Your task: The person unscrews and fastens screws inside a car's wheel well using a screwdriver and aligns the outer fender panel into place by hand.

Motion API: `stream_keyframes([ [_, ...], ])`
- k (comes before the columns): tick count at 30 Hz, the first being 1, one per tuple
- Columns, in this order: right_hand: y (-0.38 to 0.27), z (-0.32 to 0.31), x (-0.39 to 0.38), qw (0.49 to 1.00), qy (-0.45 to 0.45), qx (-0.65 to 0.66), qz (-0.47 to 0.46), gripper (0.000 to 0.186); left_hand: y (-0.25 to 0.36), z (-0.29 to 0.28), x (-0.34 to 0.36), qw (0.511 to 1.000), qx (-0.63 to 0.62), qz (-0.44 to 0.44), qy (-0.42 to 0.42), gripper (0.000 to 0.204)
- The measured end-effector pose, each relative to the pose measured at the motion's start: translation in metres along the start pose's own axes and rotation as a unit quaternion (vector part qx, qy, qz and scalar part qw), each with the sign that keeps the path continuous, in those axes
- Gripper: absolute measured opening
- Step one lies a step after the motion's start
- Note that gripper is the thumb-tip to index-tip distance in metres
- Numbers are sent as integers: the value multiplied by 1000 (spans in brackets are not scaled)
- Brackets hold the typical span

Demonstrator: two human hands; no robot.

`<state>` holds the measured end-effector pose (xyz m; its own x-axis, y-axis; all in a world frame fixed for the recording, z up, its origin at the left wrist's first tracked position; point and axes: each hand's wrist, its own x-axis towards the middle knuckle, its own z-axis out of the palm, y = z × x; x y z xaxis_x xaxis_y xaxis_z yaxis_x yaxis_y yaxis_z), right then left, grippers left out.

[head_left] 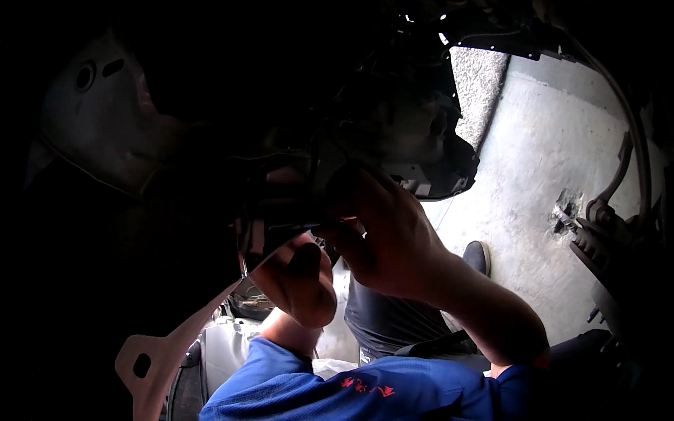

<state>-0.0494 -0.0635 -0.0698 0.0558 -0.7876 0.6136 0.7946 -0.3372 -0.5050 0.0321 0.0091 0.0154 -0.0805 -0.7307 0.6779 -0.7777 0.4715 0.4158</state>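
In the head view, just below the curved lower edge of the dark panel (256,238), left hand (300,284) loosely curled; beside its right end, right hand (382,228) with bent, shadowed fingers. Cannot tell whether either grips anything. Probably stiff, light, thin-rimmed; best held along that lower edge. Lies left of right hand, up-left of left hand.
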Motion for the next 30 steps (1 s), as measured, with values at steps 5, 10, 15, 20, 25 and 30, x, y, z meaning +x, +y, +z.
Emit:
stream_keyframes([
  [5,-10,-12,0,995,-44,75,49,14,47,-33,27,973,108,-120,-167,63],
  [10,-6,-8,5,996,-76,34,-15,15,129,-79,44,740,524,86,-414,43],
  [15,-8,-7,1,997,-58,41,-5,12,164,-30,64,630,610,145,-459,46],
  [20,6,-13,-3,997,-54,43,24,9,134,-4,58,549,721,130,-403,76],
  [25,4,1,5,994,-20,71,-75,9,153,16,51,477,801,-4,-362,81],
  [30,15,-7,5,997,-9,19,-75,11,115,4,46,515,787,-17,-340,75],
])
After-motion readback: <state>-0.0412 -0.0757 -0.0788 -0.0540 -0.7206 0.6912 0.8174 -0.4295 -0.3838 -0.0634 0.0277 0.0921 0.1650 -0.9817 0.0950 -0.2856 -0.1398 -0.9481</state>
